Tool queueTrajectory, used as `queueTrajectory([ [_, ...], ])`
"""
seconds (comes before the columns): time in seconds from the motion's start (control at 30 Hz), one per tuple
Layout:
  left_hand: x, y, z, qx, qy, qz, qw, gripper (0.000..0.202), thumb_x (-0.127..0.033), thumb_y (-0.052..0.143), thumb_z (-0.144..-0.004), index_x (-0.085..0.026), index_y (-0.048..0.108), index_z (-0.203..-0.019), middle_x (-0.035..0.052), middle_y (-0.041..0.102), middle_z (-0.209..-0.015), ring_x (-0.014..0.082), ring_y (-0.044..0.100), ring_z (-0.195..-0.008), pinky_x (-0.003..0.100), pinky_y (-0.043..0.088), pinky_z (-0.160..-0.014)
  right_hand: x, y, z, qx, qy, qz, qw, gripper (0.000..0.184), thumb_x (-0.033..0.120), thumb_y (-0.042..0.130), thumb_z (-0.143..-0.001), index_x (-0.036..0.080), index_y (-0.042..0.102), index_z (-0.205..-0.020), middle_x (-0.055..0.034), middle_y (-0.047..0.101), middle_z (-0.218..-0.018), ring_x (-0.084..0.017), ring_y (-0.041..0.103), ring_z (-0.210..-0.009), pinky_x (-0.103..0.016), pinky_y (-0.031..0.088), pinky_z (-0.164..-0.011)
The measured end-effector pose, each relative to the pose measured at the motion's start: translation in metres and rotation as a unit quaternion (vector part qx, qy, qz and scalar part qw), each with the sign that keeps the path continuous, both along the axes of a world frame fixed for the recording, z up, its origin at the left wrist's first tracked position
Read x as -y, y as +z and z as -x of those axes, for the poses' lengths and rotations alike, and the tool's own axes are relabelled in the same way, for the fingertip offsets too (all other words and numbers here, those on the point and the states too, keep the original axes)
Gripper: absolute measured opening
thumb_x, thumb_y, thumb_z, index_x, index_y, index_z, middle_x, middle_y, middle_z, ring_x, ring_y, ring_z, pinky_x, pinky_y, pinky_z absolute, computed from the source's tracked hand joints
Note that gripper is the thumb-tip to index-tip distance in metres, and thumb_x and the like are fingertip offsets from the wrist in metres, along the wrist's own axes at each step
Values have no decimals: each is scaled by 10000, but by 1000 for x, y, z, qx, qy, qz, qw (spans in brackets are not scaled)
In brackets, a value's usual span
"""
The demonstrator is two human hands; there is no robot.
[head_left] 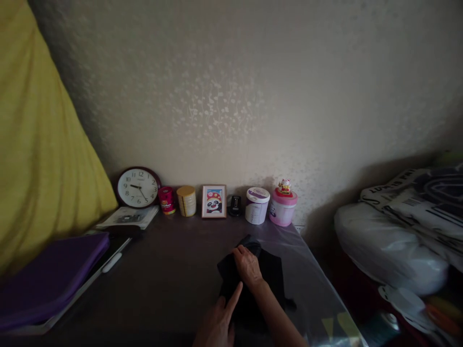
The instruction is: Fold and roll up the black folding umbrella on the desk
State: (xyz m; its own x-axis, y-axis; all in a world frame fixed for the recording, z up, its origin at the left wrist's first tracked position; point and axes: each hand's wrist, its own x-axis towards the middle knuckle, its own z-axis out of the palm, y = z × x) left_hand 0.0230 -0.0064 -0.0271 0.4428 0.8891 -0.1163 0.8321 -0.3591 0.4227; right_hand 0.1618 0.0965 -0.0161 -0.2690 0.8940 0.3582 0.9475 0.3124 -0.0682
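Observation:
A black item that looks like soft cloth, perhaps a bag [273, 274], lies on the dark table [162, 270]. Its exact kind is hard to tell in the dim light. A rounded, darker part sticks up at its far end, and a short strip or cord trails off its right side. My right hand [248, 266] has its fingers curled over the upper part of the black cloth and grips it. Closer to me, my left hand [217, 319] is at the cloth's lower left edge, index finger stretched out and thumb apart; its other fingers are partly hidden.
Along the wall stand a clock [138, 188], a red can [167, 200], a yellow-lidded jar [187, 201], a framed panda picture [214, 201], a small black object [235, 206] and two tubs [257, 206]. A purple folder [54, 274] lies left; bagged bedding [387, 241] is piled right.

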Motion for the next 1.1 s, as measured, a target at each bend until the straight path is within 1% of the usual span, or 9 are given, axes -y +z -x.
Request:
queueTrajectory([
  [0.1, -1, -2, -1, -10, -3, 8, 1000, 800, -99, 431, -697, -339, 84, -1377, 51, 539, -1078, 178, 563, -914, 283, 434, -790, 2, 1, -1, -26, 20, 1, 999, 217, 147, 387, -878, 230, 568, -963, -21, 588, -874, -131, 556, -827, -219, 429, -733],
  [0.2, 0, -8, -2, 4, 13, 5, 1000, 801, -98, 422, -699, -329, 69, -1380, 50, 541, -1073, 177, 569, -901, 282, 432, -790, 13, 2, -4, -95, 54, -7, 994, 230, 170, 389, -886, 227, 538, -1051, -21, 606, -932, -136, 560, -864, -241, 440, -780],
  [0.27, 1, -10, -4, 10, 21, 6, 1000, 806, -97, 420, -697, -308, 56, -1385, 55, 538, -1087, 173, 571, -895, 273, 428, -794, 27, 1, -7, -140, 82, -14, 987, 219, 183, 389, -890, 227, 542, -1040, -20, 611, -975, -140, 555, -907, -268, 432, -832],
  [0.4, 2, -10, -10, 4, 35, 23, 999, 798, -84, 421, -683, -241, 91, -1393, 76, 532, -1121, 175, 561, -924, 256, 414, -809, 54, -7, -14, -186, 130, -20, 974, 217, 185, 382, -892, 219, 584, -965, -31, 623, -995, -152, 539, -994, -325, 405, -909],
  [0.5, 2, -11, -14, 2, 46, 30, 999, 827, -69, 427, -663, -194, 66, -1396, 88, 524, -1148, 174, 563, -912, 249, 416, -792, 57, -15, -18, -183, 134, -23, 974, 236, 164, 398, -879, 221, 598, -991, -42, 616, -1062, -171, 499, -1091, -376, 374, -959],
  [0.67, 1, -16, -16, -1, 52, 48, 998, 841, -62, 421, -663, -124, 2, -1390, 114, 502, -1204, 187, 561, -942, 257, 423, -795, 30, -22, -26, -142, 127, -36, 981, 250, 179, 434, -863, 228, 594, -1048, -51, 585, -1152, -179, 452, -1164, -422, 332, -995],
  [0.87, -4, -22, -14, 8, 43, 62, 997, 849, -68, 403, -671, -138, -59, -1380, 116, 456, -1270, 178, 553, -966, 256, 418, -817, -12, -21, -36, -110, 101, -35, 988, 246, 239, 440, -870, 208, 601, -1053, -72, 570, -1182, -191, 438, -1178, -433, 296, -1005],
  [0.97, -5, -25, -15, -2, 48, 71, 996, 852, -74, 402, -664, -139, -56, -1380, 117, 466, -1259, 187, 550, -972, 265, 415, -817, -32, -22, -44, -90, 72, -22, 993, 252, 246, 416, -882, 210, 612, -1035, -55, 587, -1161, -182, 437, -1176, -418, 286, -1005],
  [1.1, -5, -27, -16, -7, 69, 74, 995, 822, -114, 391, -681, -149, -33, -1385, 115, 451, -1277, 200, 560, -947, 283, 426, -782, -54, -20, -56, -63, 26, 3, 998, 273, 245, 380, -894, 229, 607, -1044, -36, 583, -1172, -161, 465, -1148, -358, 333, -966],
])
